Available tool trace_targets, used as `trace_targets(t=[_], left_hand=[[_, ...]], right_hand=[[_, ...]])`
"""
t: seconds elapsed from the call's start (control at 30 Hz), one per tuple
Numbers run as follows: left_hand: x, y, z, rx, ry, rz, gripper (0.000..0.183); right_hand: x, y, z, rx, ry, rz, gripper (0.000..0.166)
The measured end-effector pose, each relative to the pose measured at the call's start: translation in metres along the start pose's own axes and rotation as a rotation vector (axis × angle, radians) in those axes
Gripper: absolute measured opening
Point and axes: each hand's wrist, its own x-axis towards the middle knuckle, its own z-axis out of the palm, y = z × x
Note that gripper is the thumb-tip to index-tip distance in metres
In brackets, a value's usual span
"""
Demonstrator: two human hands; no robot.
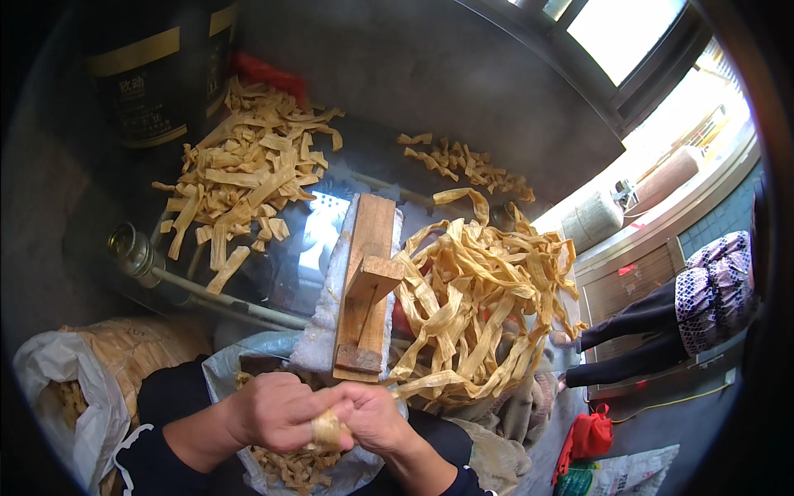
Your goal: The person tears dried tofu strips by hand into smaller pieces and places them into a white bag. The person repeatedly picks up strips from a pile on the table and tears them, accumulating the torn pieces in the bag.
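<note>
Close together in front of my body, my left hand (273, 409) and my right hand (375, 416) grip a folded yellowish strip (329, 429). A long strip runs from my right hand to the large heap of long, tangled strips (465, 310) on the right. Just beyond my hands, a wooden block tool (364, 285) with an upright post lies on a folded white towel (316, 335) at the table's near edge. Below my hands, an open white woven sack (226, 366) holds many short cut pieces (294, 468). My fingers hide part of the held strip.
Flat strips form a pile (248, 167) at the far left, beside a black bucket (142, 80). Smaller knotted-looking pieces (468, 164) lie at the back. A second filled sack (93, 397) stands left. At right are a standing person (713, 297), gas cylinders (592, 211) and a red bag (589, 434).
</note>
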Motion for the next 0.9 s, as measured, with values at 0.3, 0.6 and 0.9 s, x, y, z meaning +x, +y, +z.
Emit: trace_targets(t=[0.3, 0.6, 0.9], left_hand=[[-0.002, 0.000, 0.000, -0.200, -0.099, -0.484, 0.032], [0.002, 0.007, 0.001, 0.038, -0.268, -0.389, 0.013], [0.005, -0.012, -0.023, -0.623, 0.289, -0.559, 0.015]], right_hand=[[0.003, -0.012, 0.005, -0.747, 0.226, -0.678, 0.017], [0.011, -0.005, 0.008, -1.046, 0.320, -0.532, 0.014], [-0.007, -0.024, -0.007, -0.102, -0.145, -0.096, 0.050]])
